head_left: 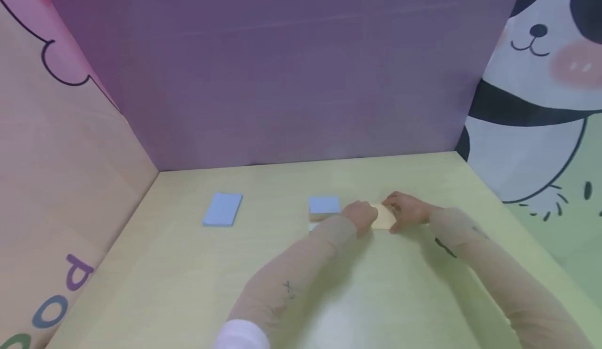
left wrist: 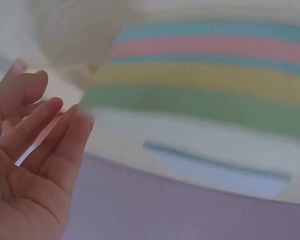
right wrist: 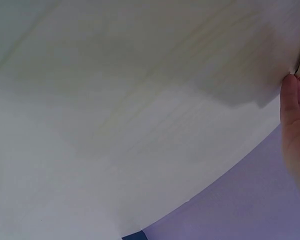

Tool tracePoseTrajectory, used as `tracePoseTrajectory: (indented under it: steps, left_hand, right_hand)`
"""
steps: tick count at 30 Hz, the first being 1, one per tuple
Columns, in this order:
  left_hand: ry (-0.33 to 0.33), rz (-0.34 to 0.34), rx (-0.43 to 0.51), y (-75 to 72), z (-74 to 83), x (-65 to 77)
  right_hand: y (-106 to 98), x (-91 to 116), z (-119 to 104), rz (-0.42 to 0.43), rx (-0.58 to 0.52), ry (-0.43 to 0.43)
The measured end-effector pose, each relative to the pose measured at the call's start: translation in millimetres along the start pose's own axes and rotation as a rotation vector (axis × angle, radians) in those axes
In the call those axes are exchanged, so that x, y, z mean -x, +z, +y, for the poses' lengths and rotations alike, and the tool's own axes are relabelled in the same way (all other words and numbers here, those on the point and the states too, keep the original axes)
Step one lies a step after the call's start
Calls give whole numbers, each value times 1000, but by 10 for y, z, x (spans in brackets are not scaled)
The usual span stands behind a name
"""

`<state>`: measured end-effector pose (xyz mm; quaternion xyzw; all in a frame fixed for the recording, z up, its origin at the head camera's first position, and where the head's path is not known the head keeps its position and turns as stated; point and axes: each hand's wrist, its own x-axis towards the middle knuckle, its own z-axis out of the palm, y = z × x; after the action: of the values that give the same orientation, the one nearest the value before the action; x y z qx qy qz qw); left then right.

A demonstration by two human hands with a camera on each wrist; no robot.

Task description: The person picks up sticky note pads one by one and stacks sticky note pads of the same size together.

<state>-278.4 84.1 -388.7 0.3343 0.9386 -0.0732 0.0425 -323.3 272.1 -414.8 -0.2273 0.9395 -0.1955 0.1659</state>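
A pale yellow flat rectangular piece [head_left: 383, 217] lies between the two hands in the head view. My right hand [head_left: 408, 210] grips it by its right end, fingers at the far edge and thumb at the near one. In the right wrist view, only part of the right hand [right wrist: 295, 115] shows, against the edge of the piece. My left hand [head_left: 360, 216] is at the left end; in the left wrist view the left hand [left wrist: 37, 155] has loosely extended fingers. Left of it stands a blue-topped stack [head_left: 324, 206], its side striped blue, pink, yellow and green.
A separate blue flat piece [head_left: 223, 209] lies farther left on the pale wooden table [head_left: 263, 265]. A purple wall [head_left: 291, 77] rises behind the table, with printed panels at the left and right, the right one showing a panda [head_left: 531, 145].
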Motion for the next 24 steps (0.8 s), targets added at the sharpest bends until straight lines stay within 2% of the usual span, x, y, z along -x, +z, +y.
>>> tracePoseTrajectory:
  steps: [3, 6, 8, 10, 12, 15, 18, 20, 24]
  left_hand:
    - [59, 25, 71, -174, -56, 84]
    - [139, 62, 155, -417, -210, 265]
    - [178, 87, 210, -601, -367, 447]
    - [191, 130, 260, -718, -577, 635]
    - [161, 165, 307, -780, -826, 825]
    - [100, 236, 339, -753, -1258, 1077]
    - [6, 270, 346, -614, -1692, 1292]
    - [-42, 258, 342, -484, -1949, 1419]
    - [-129, 151, 321, -187, -2344, 1664]
  right_hand:
    - [-3, 8, 32, 3, 2, -11]
    - [-3, 9, 52, -1, -14, 1]
    - [4, 4, 54, -2, -18, 4]
    - [14, 4, 45, -4, -18, 10]
    - [23, 5, 31, -7, -4, 10]
    - [27, 18, 27, -5, 15, 9]
    - [21, 28, 22, -2, 16, 10]
    - [14, 30, 18, 0, 6, 9]
    - [21, 25, 24, 3, -10, 19]
